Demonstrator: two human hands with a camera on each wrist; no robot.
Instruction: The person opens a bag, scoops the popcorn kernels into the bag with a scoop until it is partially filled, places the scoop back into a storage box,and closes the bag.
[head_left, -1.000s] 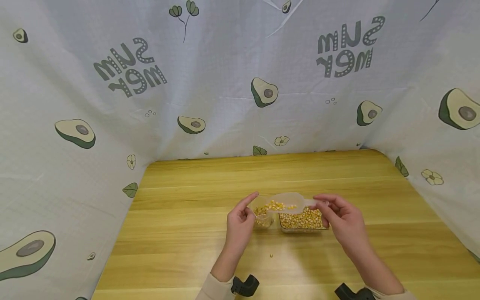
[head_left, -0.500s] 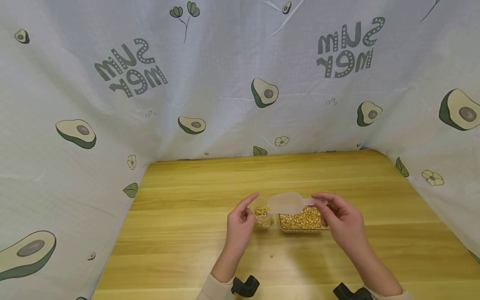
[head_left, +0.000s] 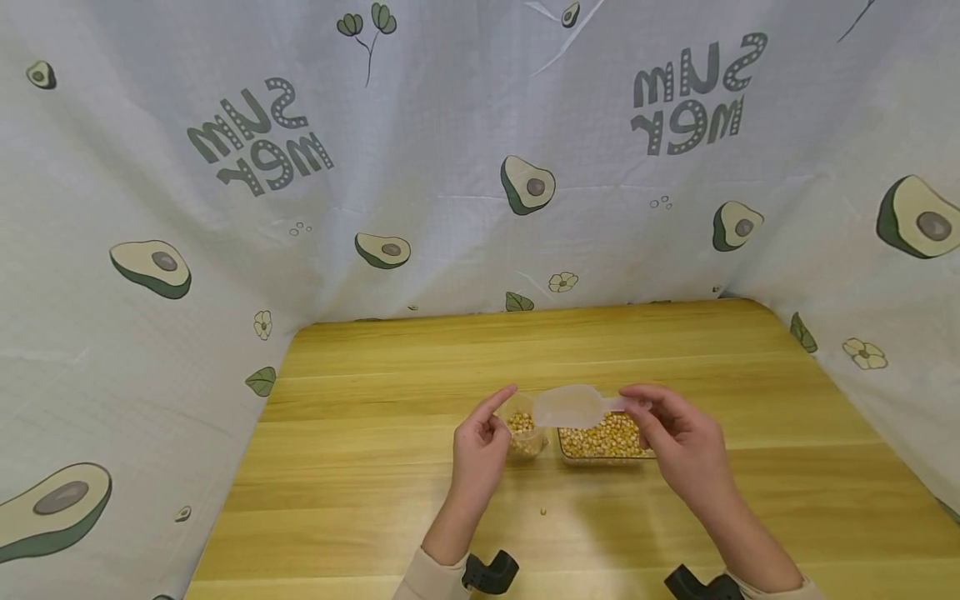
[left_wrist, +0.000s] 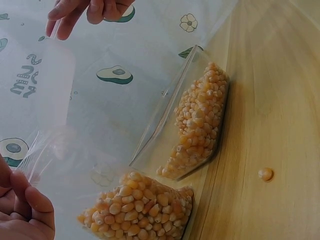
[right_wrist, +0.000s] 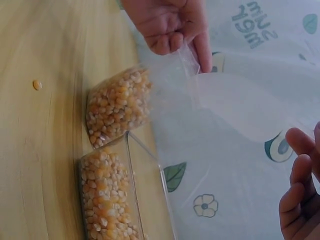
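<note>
My left hand [head_left: 480, 454] pinches the rim of a clear plastic zip bag [left_wrist: 62, 160], holding its mouth open with the index finger stretched along it. Corn kernels [left_wrist: 140, 207] fill the lower part of the bag, which stands on the table. In my right hand [head_left: 690, 442] is the handle of a translucent white scoop [head_left: 573, 407], pinched between thumb and fingers. The scoop's lip reaches over the bag's mouth, and no kernels show in its bowl. Beneath the scoop, right beside the bag, sits a clear rectangular container [left_wrist: 165, 110] with more corn kernels [right_wrist: 107, 195].
One loose kernel [head_left: 543, 512] lies on the wooden table [head_left: 360, 467] in front of the bag. A white cloth [head_left: 450, 150] printed with avocados surrounds the table at the back and sides. Black wrist mounts [head_left: 491, 572] sit at both cuffs.
The kernels that lay in the scoop have slid into the bag, leaving the scoop's bowl bare. My right hand has shifted slightly left with the scoop; my left hand keeps its place.
</note>
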